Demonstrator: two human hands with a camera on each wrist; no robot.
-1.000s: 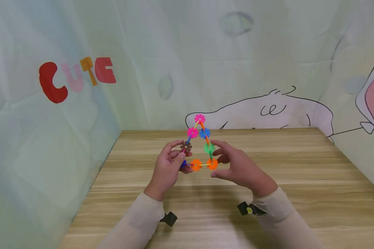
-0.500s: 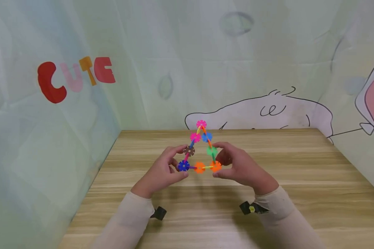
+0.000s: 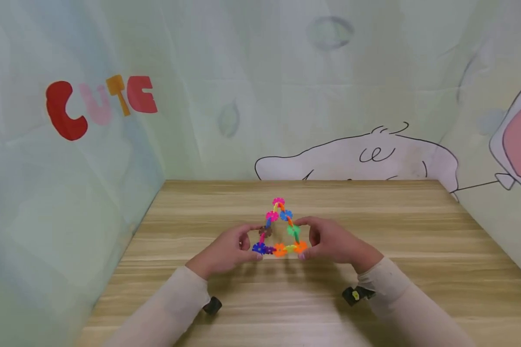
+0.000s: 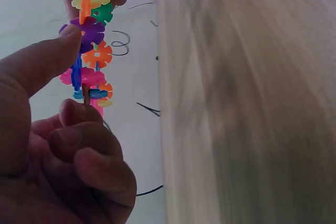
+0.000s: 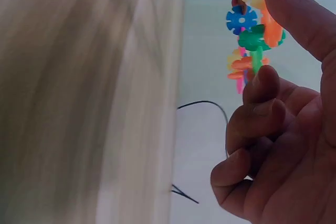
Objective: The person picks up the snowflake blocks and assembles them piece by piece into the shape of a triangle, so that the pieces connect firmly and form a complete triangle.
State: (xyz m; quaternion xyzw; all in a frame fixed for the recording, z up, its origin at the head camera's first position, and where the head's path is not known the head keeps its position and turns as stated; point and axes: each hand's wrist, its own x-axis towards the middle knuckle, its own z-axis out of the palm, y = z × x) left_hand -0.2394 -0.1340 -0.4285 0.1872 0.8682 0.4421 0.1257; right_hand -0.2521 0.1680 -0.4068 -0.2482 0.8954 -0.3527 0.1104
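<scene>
A triangle of interlocking plastic snowflake discs (image 3: 280, 250) is held between both hands, low over the table in the head view. Pink discs (image 3: 279, 202) form its far corner. At the near left corner sits a dark blue disc (image 3: 259, 248), at the near right an orange disc (image 3: 301, 247). My left hand (image 3: 226, 249) pinches the left side, its thumb by the blue corner and its index finger at the brown disc (image 3: 266, 231). On the opposite side my right hand (image 3: 336, 242) grips between thumb at the orange corner and index finger at the green disc (image 3: 293, 230).
The wooden table (image 3: 191, 202) spreads around the hands. Printed cloth walls stand behind it and to both sides, with red lettering (image 3: 65, 112) on the left and a cartoon outline (image 3: 356, 161) at the back. A small black camera (image 3: 212, 305) hangs at the left wrist.
The left hand shifted its hold, moving its thumb below the blue corner. Both hands then lowered the disc triangle towards the table, and its far corner tipped down.
</scene>
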